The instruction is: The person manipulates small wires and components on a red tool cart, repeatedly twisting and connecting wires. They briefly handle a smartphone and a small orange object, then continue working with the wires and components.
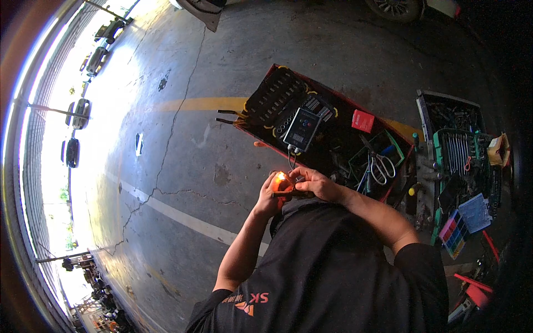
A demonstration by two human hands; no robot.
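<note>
Red tool tray, scissors, wrench set, perhaps

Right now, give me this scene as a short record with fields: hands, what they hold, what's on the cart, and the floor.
left hand: left hand raised at chest height, its fingers closed around a small orange lighter with a lit flame
right hand: right hand touching the same lighter from the other side; grip unclear
in front: long red metal tool tray
on the tray: dark handheld meter with buttons, silver scissors, black socket set
far right: green rack of silver wrenches
floor: grey cracked concrete floor
</note>
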